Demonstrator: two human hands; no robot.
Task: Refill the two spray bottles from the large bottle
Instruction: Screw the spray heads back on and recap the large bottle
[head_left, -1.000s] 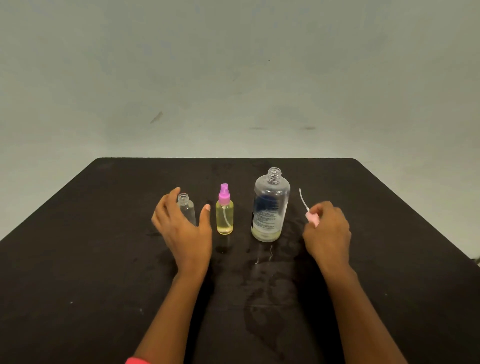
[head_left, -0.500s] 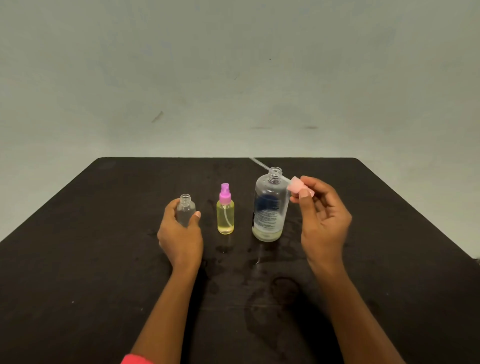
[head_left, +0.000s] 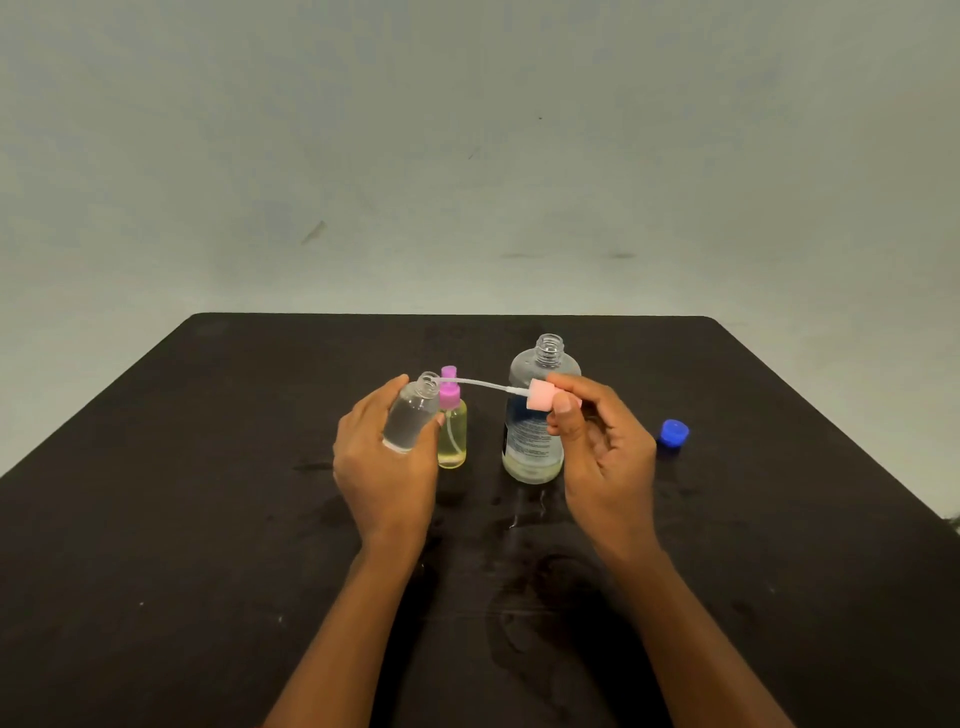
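My left hand (head_left: 384, 467) holds a small clear spray bottle (head_left: 413, 415), capless, lifted and tilted to the right. My right hand (head_left: 602, 447) pinches a pale pink spray cap (head_left: 540, 396) whose thin white tube (head_left: 478, 384) points left, its tip at the small bottle's mouth. Behind it stands a second small spray bottle (head_left: 453, 434) with yellow liquid and a magenta pump top. The large clear bottle (head_left: 535, 415) stands uncapped between my hands, with a little yellowish liquid at its bottom.
A blue cap (head_left: 674, 433) lies on the black table (head_left: 208, 467) to the right of my right hand. Wet smears (head_left: 524, 514) mark the tabletop in front of the bottles. A pale wall rises behind the table's far edge.
My left hand lifted and tilted the clear spray bottle off the table. My right hand carried the pink cap leftward, so its tube tip now reaches the bottle's mouth.
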